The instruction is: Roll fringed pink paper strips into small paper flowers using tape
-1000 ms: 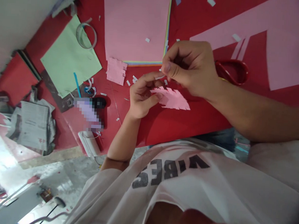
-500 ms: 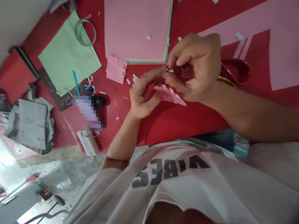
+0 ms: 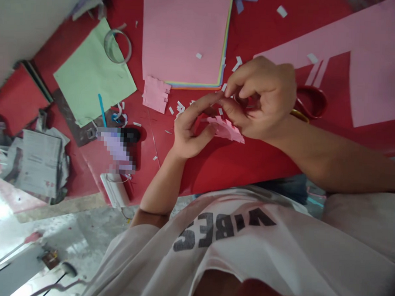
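Note:
My left hand (image 3: pixel 193 128) is closed, its thumb against the near-left end of a small pink paper piece (image 3: pixel 229 129) with a notched edge. The paper hangs tilted above the red table, just under my right hand. My right hand (image 3: pixel 263 96) is in a pinch, its thumb and index fingertips meeting the tip of my left index finger. Whatever lies between those fingertips is too small to make out. Left of my hands, a second notched pink paper square (image 3: pixel 155 94) lies at the corner of a stack of coloured sheets (image 3: pixel 186 34).
Small white paper bits (image 3: pixel 180 107) are scattered over the red table (image 3: pixel 242 161). A tape roll (image 3: pixel 117 46) rests on a green sheet (image 3: pixel 92 78). Beyond my right wrist lie a red loop-shaped object (image 3: pixel 317 103) and large pink paper (image 3: pixel 377 81). Folded newspaper (image 3: pixel 41 161) is at the left.
My right hand has shifted slightly down and right, and its pinch remains at the left index fingertip. The view has shifted a little. The notched pink paper stays in my left hand.

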`<state>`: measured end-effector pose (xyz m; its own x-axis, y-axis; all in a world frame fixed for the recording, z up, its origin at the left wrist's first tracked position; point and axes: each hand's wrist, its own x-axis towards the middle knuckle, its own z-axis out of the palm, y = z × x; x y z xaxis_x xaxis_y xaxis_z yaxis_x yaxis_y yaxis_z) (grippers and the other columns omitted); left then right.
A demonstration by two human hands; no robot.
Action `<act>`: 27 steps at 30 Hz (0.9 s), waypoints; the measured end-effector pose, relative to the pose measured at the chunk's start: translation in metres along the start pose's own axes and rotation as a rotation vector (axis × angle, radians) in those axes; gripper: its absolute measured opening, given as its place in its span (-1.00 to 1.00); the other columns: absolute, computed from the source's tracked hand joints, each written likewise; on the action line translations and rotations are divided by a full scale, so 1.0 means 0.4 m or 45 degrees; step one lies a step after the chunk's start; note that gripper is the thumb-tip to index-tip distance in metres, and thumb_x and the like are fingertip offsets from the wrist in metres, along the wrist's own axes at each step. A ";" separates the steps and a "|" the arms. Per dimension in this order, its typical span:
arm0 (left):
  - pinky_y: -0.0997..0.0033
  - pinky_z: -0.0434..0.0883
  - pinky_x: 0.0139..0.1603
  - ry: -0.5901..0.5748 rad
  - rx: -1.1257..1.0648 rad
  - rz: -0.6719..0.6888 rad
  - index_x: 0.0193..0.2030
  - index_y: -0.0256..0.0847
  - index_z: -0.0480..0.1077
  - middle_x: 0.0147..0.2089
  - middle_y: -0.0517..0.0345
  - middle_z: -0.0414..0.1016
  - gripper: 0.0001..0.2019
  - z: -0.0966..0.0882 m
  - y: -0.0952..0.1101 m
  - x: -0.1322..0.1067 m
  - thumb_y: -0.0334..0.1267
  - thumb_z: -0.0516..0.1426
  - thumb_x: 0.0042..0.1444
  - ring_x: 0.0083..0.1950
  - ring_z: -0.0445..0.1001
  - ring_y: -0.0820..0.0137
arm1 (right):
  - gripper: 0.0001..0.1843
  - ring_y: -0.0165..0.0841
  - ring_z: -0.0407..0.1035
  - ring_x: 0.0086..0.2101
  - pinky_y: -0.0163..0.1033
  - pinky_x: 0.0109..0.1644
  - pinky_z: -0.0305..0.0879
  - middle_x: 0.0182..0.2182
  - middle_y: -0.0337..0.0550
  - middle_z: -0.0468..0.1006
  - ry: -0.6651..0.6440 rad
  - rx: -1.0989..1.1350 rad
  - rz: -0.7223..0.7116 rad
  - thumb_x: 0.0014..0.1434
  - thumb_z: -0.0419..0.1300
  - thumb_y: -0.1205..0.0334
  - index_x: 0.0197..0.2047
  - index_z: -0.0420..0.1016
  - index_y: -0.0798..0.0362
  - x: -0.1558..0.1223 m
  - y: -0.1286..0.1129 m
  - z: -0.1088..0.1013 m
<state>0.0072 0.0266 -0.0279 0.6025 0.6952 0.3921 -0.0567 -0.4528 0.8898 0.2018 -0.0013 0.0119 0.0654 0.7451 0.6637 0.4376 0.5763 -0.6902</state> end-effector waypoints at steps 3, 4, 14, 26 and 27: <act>0.14 0.53 -0.03 0.018 -0.014 0.012 0.41 0.09 0.20 0.22 0.07 0.47 -0.47 0.006 0.002 0.002 0.02 0.11 0.34 -0.01 0.51 0.29 | -0.75 -0.25 0.50 -0.29 -0.08 -0.18 0.39 -0.35 -0.24 0.62 0.037 -0.001 -0.013 0.17 0.33 0.17 -0.36 0.28 -0.13 -0.002 0.001 0.003; 0.15 0.55 -0.05 0.031 -0.030 0.032 0.41 0.07 0.21 0.24 0.07 0.46 -0.45 0.008 0.001 0.002 0.01 0.13 0.32 -0.04 0.51 0.30 | -0.73 -0.26 0.50 -0.29 -0.09 -0.18 0.40 -0.35 -0.24 0.63 0.036 -0.009 -0.012 0.15 0.35 0.18 -0.37 0.28 -0.12 -0.004 0.002 0.003; 0.28 0.55 -0.16 -0.019 -0.046 0.085 0.49 0.06 0.11 0.32 0.09 0.40 -0.33 0.012 -0.005 0.011 0.10 0.13 0.30 -0.21 0.50 0.44 | -0.68 -0.26 0.42 -0.43 -0.06 -0.28 0.36 -0.30 -0.21 0.66 0.011 -0.134 0.135 0.08 0.41 0.07 -0.37 0.29 -0.14 -0.012 -0.009 -0.004; 0.45 0.46 -0.46 0.142 -0.266 -0.058 0.51 0.30 -0.04 0.59 0.19 -0.06 -0.17 0.010 -0.033 0.021 0.32 0.17 0.18 -0.22 0.51 0.49 | -0.74 -0.34 0.37 -0.42 -0.14 -0.32 0.16 -0.34 -0.33 0.54 -0.078 -0.070 0.168 0.08 0.32 0.16 -0.29 0.26 -0.14 -0.007 -0.012 -0.002; 0.48 0.44 -0.50 0.164 -0.291 -0.070 0.50 0.31 -0.03 0.60 0.21 -0.09 -0.17 0.008 -0.036 0.021 0.32 0.17 0.16 -0.24 0.50 0.51 | -0.80 -0.34 0.35 -0.43 -0.13 -0.30 0.17 -0.33 -0.32 0.53 -0.092 -0.100 0.198 0.11 0.29 0.17 -0.27 0.30 -0.15 -0.005 -0.005 0.002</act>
<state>0.0156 0.0373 -0.0382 0.5040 0.7873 0.3552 -0.2137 -0.2849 0.9345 0.2002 -0.0037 0.0118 0.0744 0.8472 0.5260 0.4962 0.4261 -0.7564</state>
